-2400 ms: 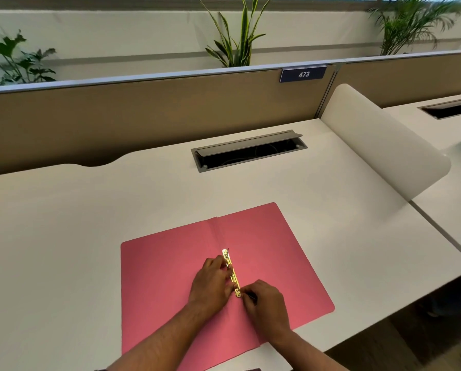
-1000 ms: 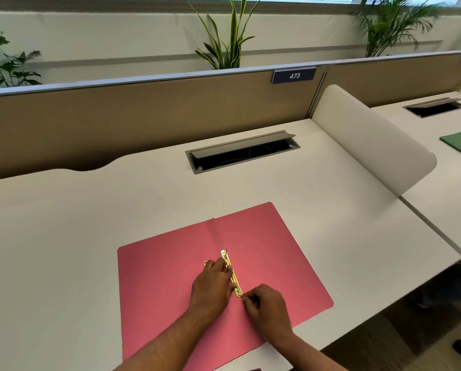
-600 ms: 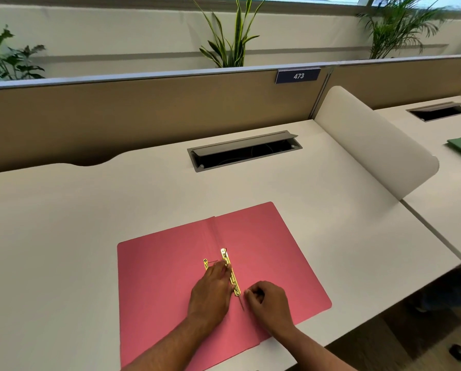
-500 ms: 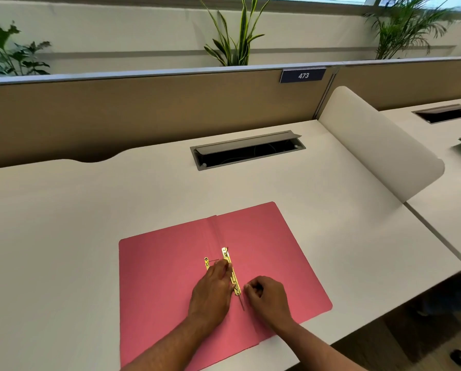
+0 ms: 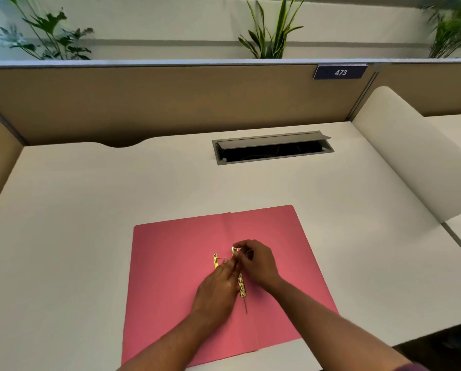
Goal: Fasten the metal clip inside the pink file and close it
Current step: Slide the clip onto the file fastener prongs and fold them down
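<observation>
The pink file (image 5: 175, 277) lies open and flat on the white desk (image 5: 90, 199). A gold metal clip (image 5: 242, 286) runs along its centre fold. A thin prong (image 5: 246, 306) sticks out flat from the clip's near end. A shorter gold bar (image 5: 215, 261) lies just left of the clip, partly under my fingers. My left hand (image 5: 217, 289) rests on the clip's middle with fingertips pressed on it. My right hand (image 5: 257, 261) pinches the clip's far end between thumb and fingers.
A grey cable hatch (image 5: 273, 147) stands open at the back of the desk. A tan partition with a tag reading 473 (image 5: 340, 72) runs behind it. A white divider (image 5: 411, 153) rises on the right. The desk's front edge is close below the file.
My right hand has moved from the clip's near end up to its far end. The left fingertips slid slightly towards the far end too. The prong at the near end now lies uncovered.
</observation>
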